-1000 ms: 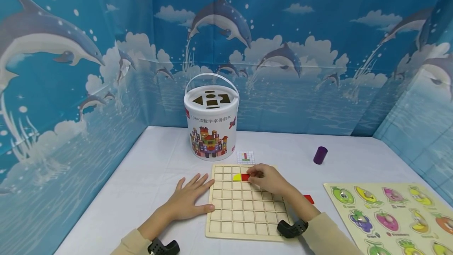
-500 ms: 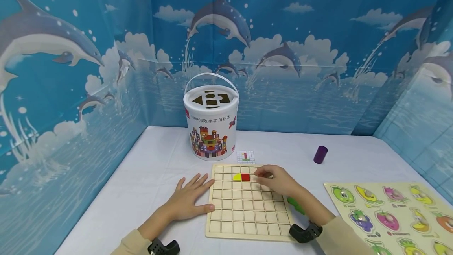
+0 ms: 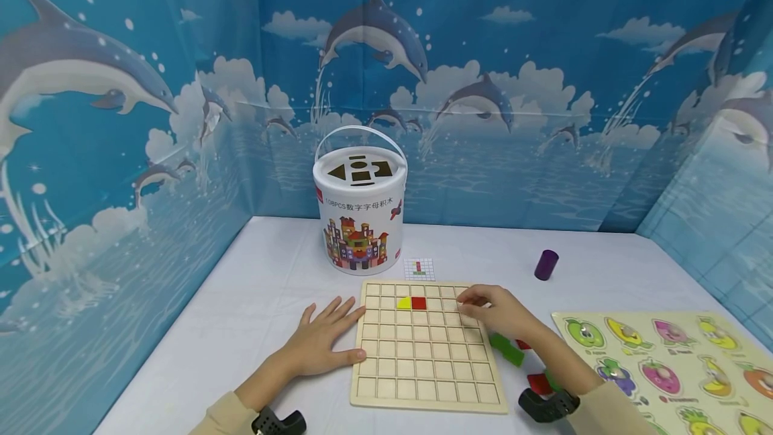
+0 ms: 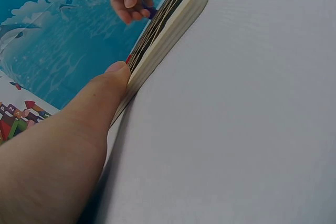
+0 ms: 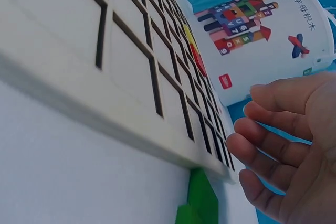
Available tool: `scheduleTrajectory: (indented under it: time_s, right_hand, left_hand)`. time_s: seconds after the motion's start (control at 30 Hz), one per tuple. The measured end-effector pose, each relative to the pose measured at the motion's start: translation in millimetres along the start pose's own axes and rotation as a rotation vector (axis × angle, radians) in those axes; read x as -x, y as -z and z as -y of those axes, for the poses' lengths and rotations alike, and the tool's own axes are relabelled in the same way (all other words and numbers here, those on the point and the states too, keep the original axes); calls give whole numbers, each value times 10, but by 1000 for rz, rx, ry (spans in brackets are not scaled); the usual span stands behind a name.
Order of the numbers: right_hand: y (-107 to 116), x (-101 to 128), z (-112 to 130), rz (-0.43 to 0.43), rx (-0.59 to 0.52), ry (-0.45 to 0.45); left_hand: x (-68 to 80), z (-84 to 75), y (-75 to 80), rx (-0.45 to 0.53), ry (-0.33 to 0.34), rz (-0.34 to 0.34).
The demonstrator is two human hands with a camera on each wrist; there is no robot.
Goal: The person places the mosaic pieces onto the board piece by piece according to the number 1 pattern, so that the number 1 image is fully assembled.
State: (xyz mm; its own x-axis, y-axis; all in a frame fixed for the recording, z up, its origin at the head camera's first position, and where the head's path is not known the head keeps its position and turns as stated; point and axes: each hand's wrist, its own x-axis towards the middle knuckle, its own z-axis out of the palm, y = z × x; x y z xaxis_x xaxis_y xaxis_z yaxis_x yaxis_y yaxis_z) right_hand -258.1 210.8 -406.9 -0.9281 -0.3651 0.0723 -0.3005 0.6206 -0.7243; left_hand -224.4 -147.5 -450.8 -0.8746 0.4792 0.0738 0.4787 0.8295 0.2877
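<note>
A wooden grid board (image 3: 431, 354) lies on the white table. In its upper rows a yellow piece (image 3: 404, 303) with a slanted side sits beside a red square (image 3: 419, 303). My left hand (image 3: 326, 341) lies flat with fingers spread, its fingertips and thumb touching the board's left edge. Over the board's upper right edge hovers my right hand (image 3: 494, 311). In the right wrist view its loosely bent fingers (image 5: 268, 140) hold nothing. Green pieces (image 3: 507, 349) lie by the board's right edge, and a red piece (image 3: 539, 384) is near my right wrist, partly hidden among others.
Behind the board stands a white bucket (image 3: 360, 220) with shaped holes in its lid. A small grid card (image 3: 419, 268) lies between them. A purple cylinder (image 3: 546, 265) is at the back right; a fruit puzzle board (image 3: 628, 348) covers the right side.
My right hand has left the red square and moved right to the board's edge, uncovering green and red pieces. The red square stays beside the yellow piece. My left hand has not moved.
</note>
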Motion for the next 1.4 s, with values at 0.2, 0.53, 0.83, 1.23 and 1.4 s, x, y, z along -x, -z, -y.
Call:
scheduleTrajectory:
  time_s: [0.2,0.53,0.83,1.23,1.4]
  right_hand:
    - [117,75,-86,-5,9,7]
    - [262,213,-201,-12,5,-16]
    - [350,301,-313,-32,42,-98]
    - [406,444,-372,-24,67,-245]
    - [422,494,-423,-7,85,-274]
  left_hand:
    - [-2,3,-8,-1,-3,-6]
    - [2,2,3,2,-8,-8]
    - [4,7,2,2,-15,-18]
    - [-4,12,-6,2,-11,-14]
    - [-4,16,-10,-2,-9,-12]
